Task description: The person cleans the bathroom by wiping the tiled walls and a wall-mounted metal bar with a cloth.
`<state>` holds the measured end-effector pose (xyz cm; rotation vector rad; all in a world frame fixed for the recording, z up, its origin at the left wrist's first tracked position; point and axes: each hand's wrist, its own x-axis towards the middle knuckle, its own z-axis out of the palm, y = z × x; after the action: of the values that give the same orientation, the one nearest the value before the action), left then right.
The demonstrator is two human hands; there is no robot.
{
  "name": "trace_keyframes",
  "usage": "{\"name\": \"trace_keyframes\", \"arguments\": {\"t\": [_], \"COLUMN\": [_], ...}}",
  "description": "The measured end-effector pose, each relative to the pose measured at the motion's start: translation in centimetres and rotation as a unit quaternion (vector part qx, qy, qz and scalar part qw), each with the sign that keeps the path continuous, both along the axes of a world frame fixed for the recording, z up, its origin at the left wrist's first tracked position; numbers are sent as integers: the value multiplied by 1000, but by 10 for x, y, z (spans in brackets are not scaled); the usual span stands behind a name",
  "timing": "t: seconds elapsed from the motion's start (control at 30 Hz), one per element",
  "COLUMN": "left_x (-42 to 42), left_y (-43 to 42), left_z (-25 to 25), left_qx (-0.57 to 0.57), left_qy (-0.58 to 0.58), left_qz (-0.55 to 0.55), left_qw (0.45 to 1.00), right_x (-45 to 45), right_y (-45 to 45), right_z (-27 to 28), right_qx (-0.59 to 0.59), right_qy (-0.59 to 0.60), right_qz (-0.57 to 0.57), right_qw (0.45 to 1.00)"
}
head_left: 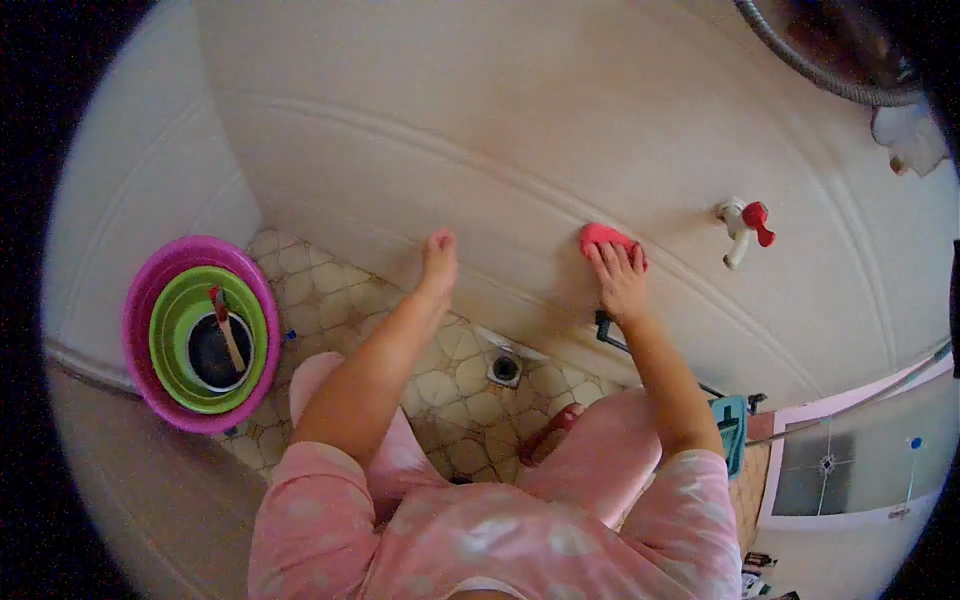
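Observation:
My right hand point(622, 285) presses a flat, pinkish-red sponge point(598, 238) against the pale wall point(520, 200), its fingers spread over the lower part of it. The sponge lies across a raised ridge in the wall, to the left of a tap point(738, 222) with a red handle. My left hand point(438, 265) is held close to the wall, further left and a little above the floor. Its fingers look curled together, with nothing visible in them; whether it touches the wall I cannot tell.
Nested basins, purple point(140, 330) outside and green point(165, 370) inside, stand at left with a brush point(230, 335) in the dark innermost bowl. A floor drain point(504, 369) lies near the wall. A black bracket point(608, 328), teal basket point(732, 430) and mirror point(850, 45) are on the right.

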<state>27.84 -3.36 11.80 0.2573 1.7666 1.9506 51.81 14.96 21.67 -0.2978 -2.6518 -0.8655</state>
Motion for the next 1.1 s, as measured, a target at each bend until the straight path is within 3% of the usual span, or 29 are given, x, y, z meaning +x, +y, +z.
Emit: {"name": "trace_keyframes", "arguments": {"t": [0.1,0.2,0.43,0.53,0.63,0.73,0.83,0.93,1.03,1.1], "left_x": [1,-25,-25,-23,-25,-33,-37,-36,-40,-45], "left_y": [-13,5,-14,-12,-8,-16,-22,-18,-7,0], "left_z": [13,-46,-11,-17,-30,-32,-16,-5,-13,-27], "left_qx": [-1,-2,-50,-42,-40,-26,-11,5,-3,-24], "left_qy": [16,72,31,44,60,53,45,18,28,77], "left_qz": [18,51,58,79,106,93,87,90,77,58], "left_qw": [1000,996,997,995,992,994,995,996,997,995], "right_x": [-60,-121,-202,-211,-216,-207,-191,-182,-181,-165], "right_y": [-23,-48,-73,-72,-69,-69,-80,-79,-57,-40], "right_z": [3,6,-43,-79,-119,-165,-169,-168,-181,-177], "right_qx": [-37,-37,-49,-78,-17,-20,-105,-97,-8,-78], "right_qy": [42,51,62,7,-171,-171,-262,-284,-280,-217], "right_qz": [69,112,131,177,119,164,101,93,138,145], "right_qw": [996,992,988,981,978,971,954,949,950,962]}}
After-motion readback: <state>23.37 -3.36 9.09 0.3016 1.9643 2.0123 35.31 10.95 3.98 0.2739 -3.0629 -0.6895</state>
